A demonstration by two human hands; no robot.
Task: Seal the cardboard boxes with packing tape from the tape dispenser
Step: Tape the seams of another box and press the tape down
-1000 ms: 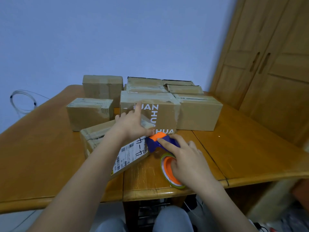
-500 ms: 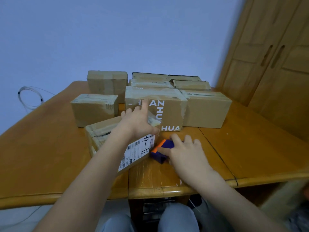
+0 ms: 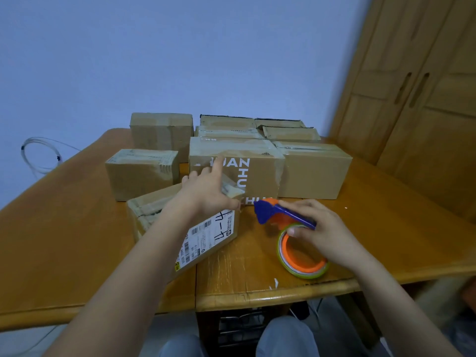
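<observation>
A small cardboard box (image 3: 154, 210) with a white shipping label (image 3: 206, 240) lies tilted on the wooden table (image 3: 64, 240) in front of me. My left hand (image 3: 206, 191) presses flat on its top right corner, index finger stretched out. My right hand (image 3: 319, 228) grips the blue and orange tape dispenser (image 3: 278, 215) just right of the box. The dispenser's blue head points left toward the box corner, a short way from it. Its tape roll (image 3: 301, 256) with an orange core hangs low over the table.
Several more cardboard boxes stand behind, among them a printed box (image 3: 247, 173), a plain box (image 3: 314, 173) to its right and a small box (image 3: 141, 173) at the left. A wooden wardrobe (image 3: 417, 112) fills the right. A coiled cable (image 3: 38, 155) hangs left of the table.
My right hand has lifted the tape dispenser and drawn it to the right, so the roll shows again. My left hand stays pressed on the labelled box.
</observation>
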